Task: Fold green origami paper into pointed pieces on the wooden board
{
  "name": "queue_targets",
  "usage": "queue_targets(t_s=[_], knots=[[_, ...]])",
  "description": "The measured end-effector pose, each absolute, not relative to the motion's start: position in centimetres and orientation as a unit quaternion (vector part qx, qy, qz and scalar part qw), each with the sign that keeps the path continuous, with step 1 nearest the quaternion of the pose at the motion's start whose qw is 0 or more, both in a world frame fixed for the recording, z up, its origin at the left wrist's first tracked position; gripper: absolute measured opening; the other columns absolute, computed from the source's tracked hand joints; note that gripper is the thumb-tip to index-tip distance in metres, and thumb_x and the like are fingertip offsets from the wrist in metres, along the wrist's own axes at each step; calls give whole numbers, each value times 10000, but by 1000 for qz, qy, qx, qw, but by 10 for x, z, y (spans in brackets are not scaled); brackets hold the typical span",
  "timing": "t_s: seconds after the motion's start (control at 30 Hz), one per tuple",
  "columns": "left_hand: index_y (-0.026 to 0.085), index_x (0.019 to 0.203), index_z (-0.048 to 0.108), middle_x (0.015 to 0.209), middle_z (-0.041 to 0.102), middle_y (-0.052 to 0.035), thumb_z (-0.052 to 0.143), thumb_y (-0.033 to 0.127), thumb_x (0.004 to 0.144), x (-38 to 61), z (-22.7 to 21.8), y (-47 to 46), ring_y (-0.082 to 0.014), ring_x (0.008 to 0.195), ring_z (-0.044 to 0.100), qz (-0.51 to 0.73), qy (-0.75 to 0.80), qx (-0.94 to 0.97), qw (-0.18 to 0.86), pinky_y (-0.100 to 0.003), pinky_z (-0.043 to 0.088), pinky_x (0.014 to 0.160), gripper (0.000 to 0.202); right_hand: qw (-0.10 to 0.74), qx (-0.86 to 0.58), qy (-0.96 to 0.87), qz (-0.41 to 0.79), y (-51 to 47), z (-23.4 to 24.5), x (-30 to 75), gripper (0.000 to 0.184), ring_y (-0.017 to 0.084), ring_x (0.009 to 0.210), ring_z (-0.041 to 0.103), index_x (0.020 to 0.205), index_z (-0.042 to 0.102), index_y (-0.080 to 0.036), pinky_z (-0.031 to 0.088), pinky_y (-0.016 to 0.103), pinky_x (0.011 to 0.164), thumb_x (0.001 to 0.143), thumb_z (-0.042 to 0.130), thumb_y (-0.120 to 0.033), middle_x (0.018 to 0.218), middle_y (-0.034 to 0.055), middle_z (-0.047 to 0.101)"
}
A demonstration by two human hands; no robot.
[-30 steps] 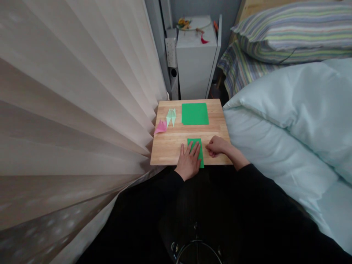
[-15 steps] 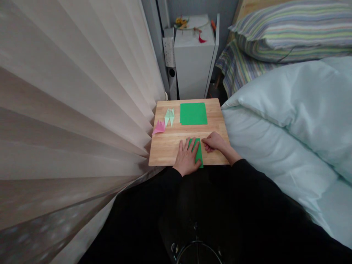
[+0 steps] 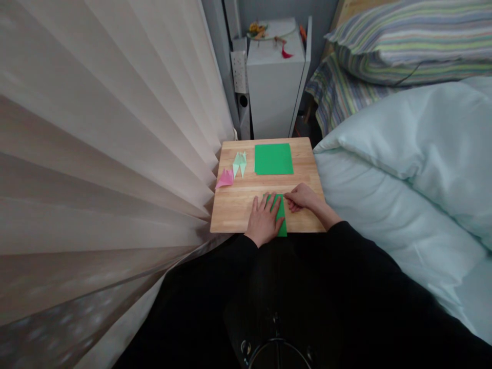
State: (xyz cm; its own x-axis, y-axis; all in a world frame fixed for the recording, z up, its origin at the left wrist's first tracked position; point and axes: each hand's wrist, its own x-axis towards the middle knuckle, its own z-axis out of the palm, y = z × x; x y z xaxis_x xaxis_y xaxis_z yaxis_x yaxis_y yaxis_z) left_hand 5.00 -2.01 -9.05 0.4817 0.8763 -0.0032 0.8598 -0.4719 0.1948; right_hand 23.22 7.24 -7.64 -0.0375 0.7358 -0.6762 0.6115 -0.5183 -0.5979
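My left hand (image 3: 263, 222) lies flat with spread fingers on a folded strip of green paper (image 3: 282, 225), covering most of its left side. The strip's near end reaches slightly past the board's front edge. My right hand (image 3: 301, 198) is closed in a loose fist, its knuckles and thumb side at the strip's upper right edge; nothing shows in its fingers. Farther back lies a flat stack of green paper sheets (image 3: 273, 159). To its left are a pale green folded paper figure (image 3: 239, 164) and a pink one (image 3: 225, 178).
All the paper rests on a small wooden board (image 3: 230, 207). A pleated curtain (image 3: 154, 154) borders it on the left, and a pale blue quilt (image 3: 403, 169) on the right. Behind stands a white cabinet (image 3: 274, 97); striped pillows (image 3: 415, 41) lie at the back right.
The whole view has shifted a little, so everything sits slightly farther right. Both hands keep nearly the same pose and place on the green strip.
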Motion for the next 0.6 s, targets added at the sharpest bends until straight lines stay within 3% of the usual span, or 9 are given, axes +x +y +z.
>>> queue_targets(t_s=[0.17,0.43,0.6], knots=[[163,1645,309,1747,264,-127,382,490,1049,51,-91,-16,-321,1627,195,51,517,850,87,-620,126,1308,683,44,-687,-519,506,65,-76,229,436,140,469,685,587,650,-162,571,207,515,981,668,-348,562,88,730],[109,1644,288,1749,242,-145,334,432,1064,45,-94,-12,-283,1635,182,44,513,853,88,-604,105,1318,665,21,-685,-570,453,65,-83,227,452,122,469,673,561,654,-145,520,193,486,967,689,-341,622,105,755],[94,1650,264,1748,238,-149,322,405,1066,31,-93,-11,-283,1635,184,41,537,839,78,-632,110,1311,664,3,-692,-611,386,64,-73,227,410,175,558,730,619,702,-134,569,238,591,951,704,-374,626,123,753]])
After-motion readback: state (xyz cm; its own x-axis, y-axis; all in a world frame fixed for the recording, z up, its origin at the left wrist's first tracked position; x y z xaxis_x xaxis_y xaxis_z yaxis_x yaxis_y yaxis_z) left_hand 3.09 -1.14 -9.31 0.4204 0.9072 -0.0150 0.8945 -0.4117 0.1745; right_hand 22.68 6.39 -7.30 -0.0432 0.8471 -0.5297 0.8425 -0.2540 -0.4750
